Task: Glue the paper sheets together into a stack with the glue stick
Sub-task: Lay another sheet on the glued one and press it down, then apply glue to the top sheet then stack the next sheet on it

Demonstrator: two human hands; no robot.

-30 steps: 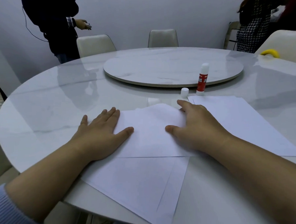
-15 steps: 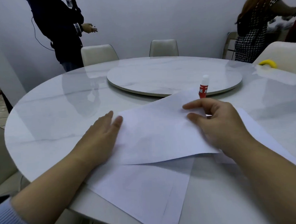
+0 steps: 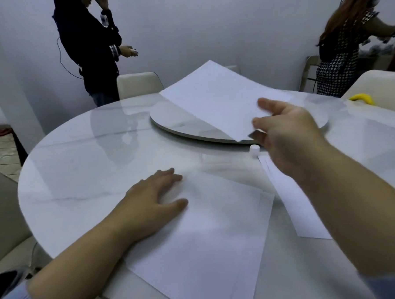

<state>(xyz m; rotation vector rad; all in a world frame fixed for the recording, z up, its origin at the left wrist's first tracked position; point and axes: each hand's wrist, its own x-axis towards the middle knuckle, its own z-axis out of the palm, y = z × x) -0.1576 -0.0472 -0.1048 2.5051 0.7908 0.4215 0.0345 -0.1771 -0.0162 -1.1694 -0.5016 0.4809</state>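
The right hand point(image 3: 289, 135) pinched the near corner of 1 raised sheet point(image 3: 216, 98), its grip clamped on the paper, the sheet lifted beyond it over the turntable point(image 3: 186, 130). A white cap point(image 3: 254, 150) stood just below that hand. The left hand point(image 3: 153, 197) lay flat, fingers spread, on the stacked sheets point(image 3: 208, 251) on the table point(image 3: 78, 169). Another sheet point(image 3: 295, 203) lay under the right forearm.

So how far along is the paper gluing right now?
Early to midway. Done: overlapping sheets lie in front, pressed flat by the left hand; whether they are glued cannot be told. In hand: the right hand holds a lifted sheet above the table. Left: another sheet waits at right. The glue cap is off; the stick itself is hidden.
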